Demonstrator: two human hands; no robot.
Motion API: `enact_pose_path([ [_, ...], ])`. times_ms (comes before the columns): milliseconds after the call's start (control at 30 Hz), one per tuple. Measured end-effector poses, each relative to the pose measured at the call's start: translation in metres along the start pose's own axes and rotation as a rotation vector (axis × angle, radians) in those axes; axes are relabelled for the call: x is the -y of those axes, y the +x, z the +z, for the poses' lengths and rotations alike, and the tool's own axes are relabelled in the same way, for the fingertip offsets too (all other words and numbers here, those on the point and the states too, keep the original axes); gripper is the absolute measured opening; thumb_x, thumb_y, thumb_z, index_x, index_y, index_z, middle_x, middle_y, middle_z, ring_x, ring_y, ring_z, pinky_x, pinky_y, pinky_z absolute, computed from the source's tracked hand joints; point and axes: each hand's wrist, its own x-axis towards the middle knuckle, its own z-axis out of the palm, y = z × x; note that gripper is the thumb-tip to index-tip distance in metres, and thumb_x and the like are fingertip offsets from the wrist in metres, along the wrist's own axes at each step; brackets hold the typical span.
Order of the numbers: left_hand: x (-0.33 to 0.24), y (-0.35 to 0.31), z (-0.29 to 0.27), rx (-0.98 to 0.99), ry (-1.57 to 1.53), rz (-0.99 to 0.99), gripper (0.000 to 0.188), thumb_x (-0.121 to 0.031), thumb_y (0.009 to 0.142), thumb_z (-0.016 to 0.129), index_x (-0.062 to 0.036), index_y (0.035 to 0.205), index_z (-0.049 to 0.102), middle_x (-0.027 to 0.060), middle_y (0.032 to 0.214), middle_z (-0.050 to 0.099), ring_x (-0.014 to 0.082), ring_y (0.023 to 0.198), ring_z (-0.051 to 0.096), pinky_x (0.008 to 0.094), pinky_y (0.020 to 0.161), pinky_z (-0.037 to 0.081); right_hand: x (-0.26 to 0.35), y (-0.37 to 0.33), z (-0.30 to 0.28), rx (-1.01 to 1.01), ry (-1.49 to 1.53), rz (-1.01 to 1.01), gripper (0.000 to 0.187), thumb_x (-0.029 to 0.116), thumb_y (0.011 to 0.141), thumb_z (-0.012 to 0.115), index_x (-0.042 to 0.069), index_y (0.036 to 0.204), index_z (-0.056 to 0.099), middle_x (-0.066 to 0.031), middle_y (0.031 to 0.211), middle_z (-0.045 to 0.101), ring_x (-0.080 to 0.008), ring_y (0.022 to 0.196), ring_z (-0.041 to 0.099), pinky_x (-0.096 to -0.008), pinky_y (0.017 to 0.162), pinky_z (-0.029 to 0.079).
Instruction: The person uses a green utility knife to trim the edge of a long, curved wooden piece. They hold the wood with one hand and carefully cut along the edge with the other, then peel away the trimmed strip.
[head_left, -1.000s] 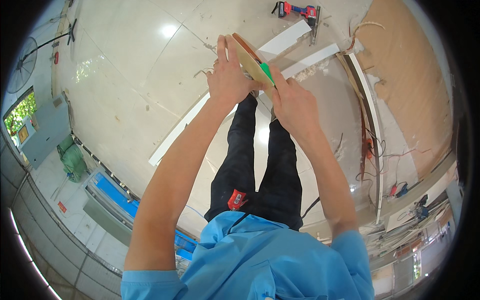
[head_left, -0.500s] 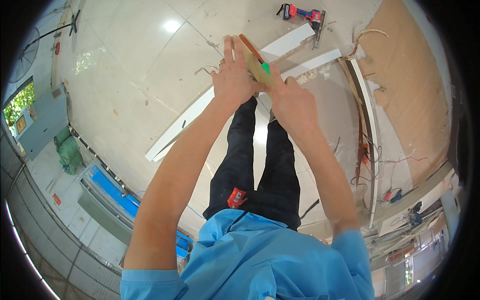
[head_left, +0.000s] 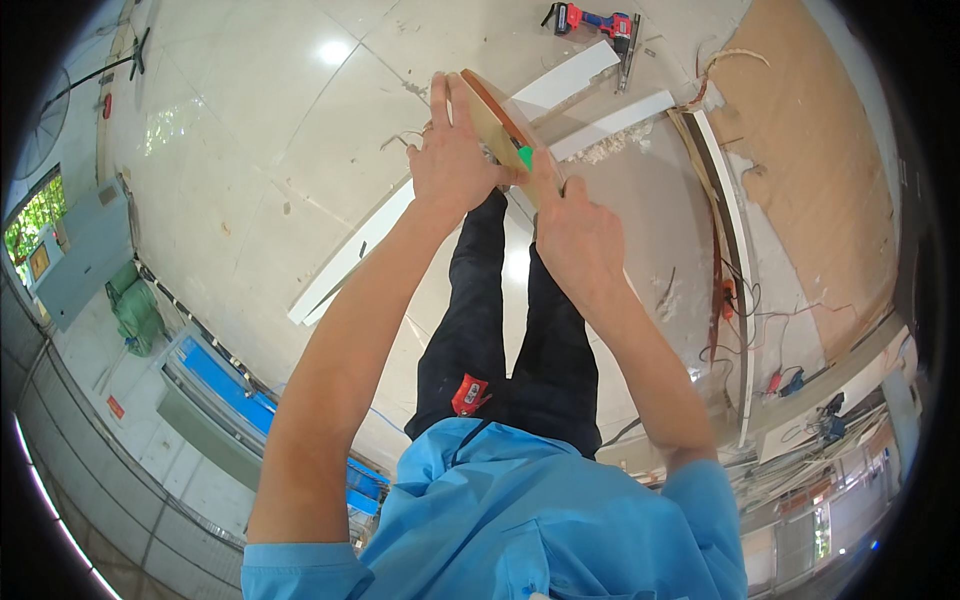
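A short board (head_left: 494, 108) with a pale edge and an orange-brown face is held up ahead of my legs. My left hand (head_left: 452, 168) grips its left side, two fingers stretched along it and the thumb across the near end. At the board's near right part, my right hand (head_left: 580, 238) is closed with its index finger pointing forward. A green-handled tool (head_left: 526, 156) shows just beyond that fingertip, against the board; its kind and most of its body are hidden. A red tape measure (head_left: 470, 395) sits at my waist over the black trousers.
White strips lie on the tiled floor, one at left (head_left: 350, 255) and others (head_left: 570, 80) beyond the board. A red and blue cordless power tool (head_left: 600, 22) rests at the far side. At right are a long white-edged frame piece (head_left: 735, 220), loose cables and a brown sheet (head_left: 815, 180).
Both hands and the board have shifted slightly left. The board is tilted so more of its orange-brown face shows.
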Motion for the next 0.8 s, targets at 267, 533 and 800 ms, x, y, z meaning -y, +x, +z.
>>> enact_pose_path([
  [267, -0.001, -0.001, -0.001, -0.012, 0.041, 0.001, 0.153, -0.049, 0.054, 0.105, -0.0054, 0.171, 0.015, 0.0140, 0.179, 0.014, 0.0416, 0.137, 0.059, 0.0627, 0.103, 0.052, -0.001, 0.001, 0.002, -0.004, 0.038, -0.006, 0.055, 0.006, 0.099, 0.059, 0.005, 0.153, 0.049, -0.0298, 0.110, 0.065, -0.0387, 0.067, 0.073, -0.0480, 0.057, 0.059],
  [533, -0.001, 0.001, -0.003, -0.005, 0.070, 0.002, 0.153, -0.050, 0.055, 0.104, -0.0054, 0.170, 0.015, 0.0151, 0.179, 0.014, 0.0410, 0.136, 0.061, 0.0593, 0.100, 0.053, -0.001, -0.005, -0.003, 0.010, 0.013, -0.008, 0.056, 0.008, 0.100, 0.059, 0.003, 0.154, 0.046, -0.0284, 0.102, 0.067, -0.0406, 0.077, 0.076, -0.0494, 0.060, 0.060],
  [800, -0.001, 0.001, -0.004, 0.021, 0.062, -0.023, 0.156, -0.051, 0.052, 0.104, -0.0068, 0.171, 0.013, 0.0149, 0.179, 0.013, 0.0416, 0.140, 0.057, 0.0618, 0.105, 0.051, -0.015, -0.011, -0.009, 0.103, 0.016, -0.012, 0.063, 0.008, 0.097, 0.061, 0.005, 0.157, 0.042, -0.0268, 0.100, 0.069, -0.0402, 0.077, 0.075, -0.0483, 0.063, 0.061],
])
